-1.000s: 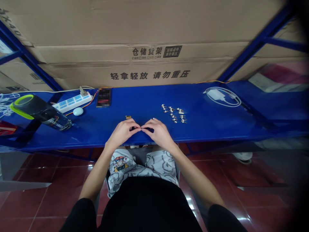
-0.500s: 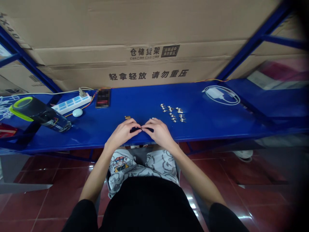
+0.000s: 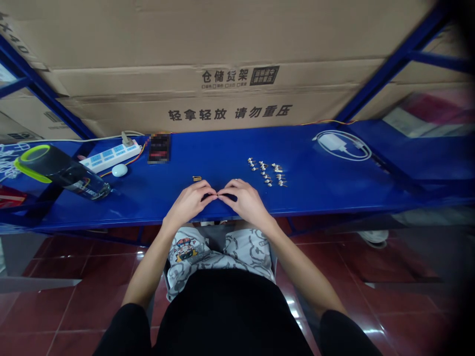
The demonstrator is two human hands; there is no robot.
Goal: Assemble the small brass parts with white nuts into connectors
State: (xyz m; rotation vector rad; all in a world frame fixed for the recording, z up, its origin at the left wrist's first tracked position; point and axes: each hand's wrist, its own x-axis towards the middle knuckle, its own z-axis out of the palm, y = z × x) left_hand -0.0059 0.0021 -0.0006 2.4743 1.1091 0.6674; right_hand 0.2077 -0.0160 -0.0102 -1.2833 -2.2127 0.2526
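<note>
Compared with half a second ago, very little is different: the two hands stay at the same place over the near part of the table, their fingertips almost meeting. The left hand (image 3: 191, 200) and the right hand (image 3: 245, 201) both pinch, thumb against finger, at one tiny piece (image 3: 217, 196) between them; it is too small for me to tell what it is. The group of small white parts (image 3: 264, 173) lies as before, in loose short rows beyond the right hand. The small brass-coloured piece (image 3: 197, 178) also remains just beyond the left hand.

As for containers, the dark bottle (image 3: 67, 173) with a lime-green loop is at the left; I cannot tell what is inside. Behind the table there is the big cardboard (image 3: 230, 39) with black printed characters.

On the blue table (image 3: 208, 153), near the bottle, are the white power strip (image 3: 111, 157), the pale rounded object (image 3: 119, 170) and a dark blurred-out item (image 3: 159, 148). On the right side rests the white charger (image 3: 334, 142) with its coiled cable. The floor (image 3: 100, 282) is of red shiny tiles, and the person wears patterned shorts (image 3: 247, 249).
</note>
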